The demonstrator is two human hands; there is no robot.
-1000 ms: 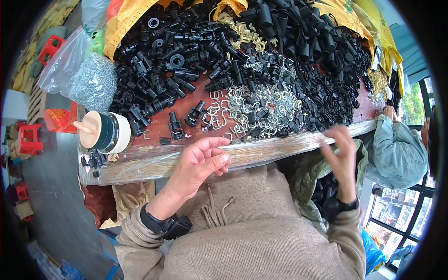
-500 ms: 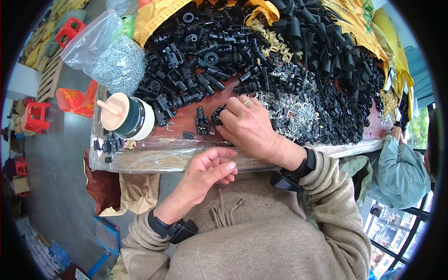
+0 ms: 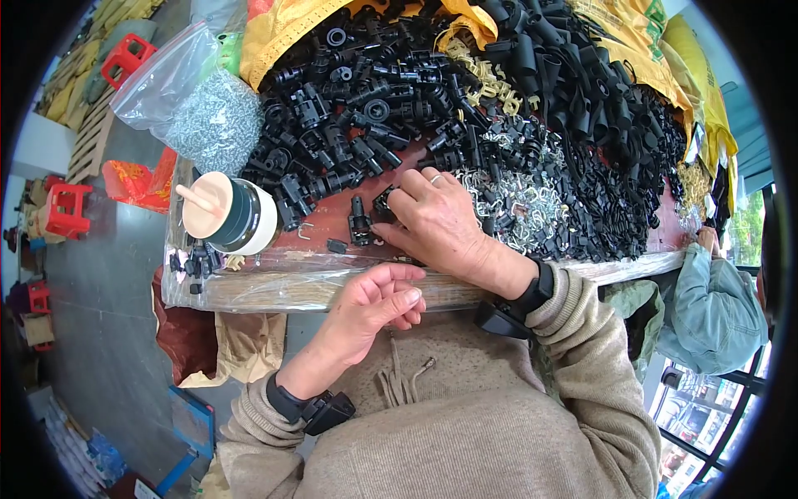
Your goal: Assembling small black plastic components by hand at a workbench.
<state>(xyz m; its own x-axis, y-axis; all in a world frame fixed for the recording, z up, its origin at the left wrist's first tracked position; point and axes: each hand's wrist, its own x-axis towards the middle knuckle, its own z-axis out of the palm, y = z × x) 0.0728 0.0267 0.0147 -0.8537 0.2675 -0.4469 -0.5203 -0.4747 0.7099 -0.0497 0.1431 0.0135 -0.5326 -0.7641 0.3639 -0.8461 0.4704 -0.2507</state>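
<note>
My right hand (image 3: 436,220) is over the red tabletop, its fingers curled around a black plastic fitting (image 3: 383,201) that is mostly hidden behind them. Its thumb tip comes close to a second black fitting (image 3: 359,221), which lies alone on the table. My left hand (image 3: 374,305) hovers at the table's near edge, palm turned inward, fingers loosely bent and thumb apart, with nothing visible in it. A small flat black piece (image 3: 337,246) and a bent metal hook (image 3: 307,230) lie to the left of the fittings.
Beyond my hands spreads a heap of black fittings (image 3: 332,125). Metal hooks (image 3: 524,204), black tubes (image 3: 573,75) and cream clips (image 3: 490,79) pile up rightward. On the left stand a lidded jar (image 3: 263,218) and a bag of screws (image 3: 216,125). A co-worker's sleeve (image 3: 706,308) shows at right.
My right hand has shifted slightly left, bringing its thumb nearer the lone fitting. The left hand has hardly moved.
</note>
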